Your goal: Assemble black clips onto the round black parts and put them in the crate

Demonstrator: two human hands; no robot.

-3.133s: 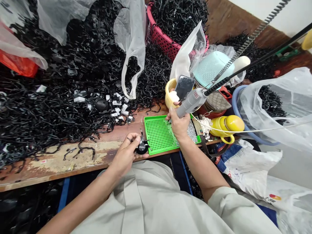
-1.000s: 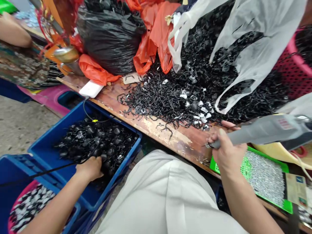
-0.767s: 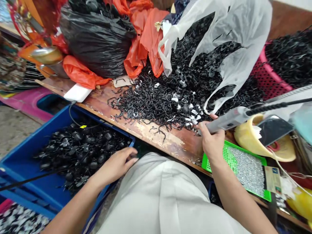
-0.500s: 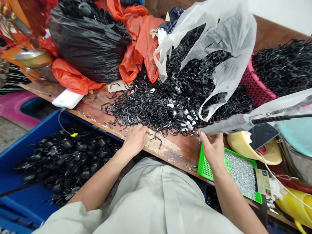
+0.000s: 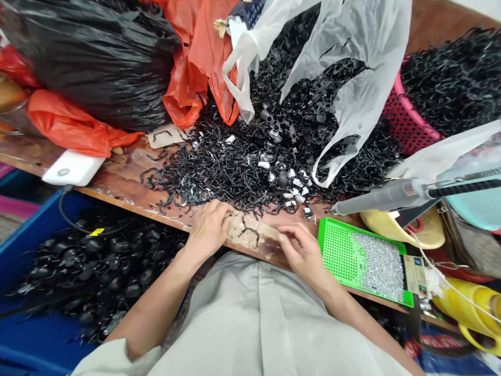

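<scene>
My left hand (image 5: pixel 209 227) rests at the bench's front edge, its fingers curled together against the pile of thin black strips (image 5: pixel 219 167); whatever is in them is hidden. My right hand (image 5: pixel 301 248) is over the edge to the right, thumb and forefinger nearly together, too small to tell what is between them. A dark bent strip (image 5: pixel 249 230) lies on the worn wood between the hands. The grey electric screwdriver (image 5: pixel 379 197) hangs at the right, touched by neither hand. Beside my right hand is a green tray (image 5: pixel 340 250) holding small silvery screws.
Behind the pile are a black bag (image 5: pixel 97 68), red bags (image 5: pixel 211 52) and a white plastic bag (image 5: pixel 364 78). A pink basket (image 5: pixel 410 122) stands at the right, and a blue crate (image 5: pixel 35 334) of black parts at lower left. A white device (image 5: pixel 74 168) lies on the bench.
My right hand has let go of the screwdriver and moved left and down toward my left hand. The view has shifted, and my left hand stays at the bench's edge.
</scene>
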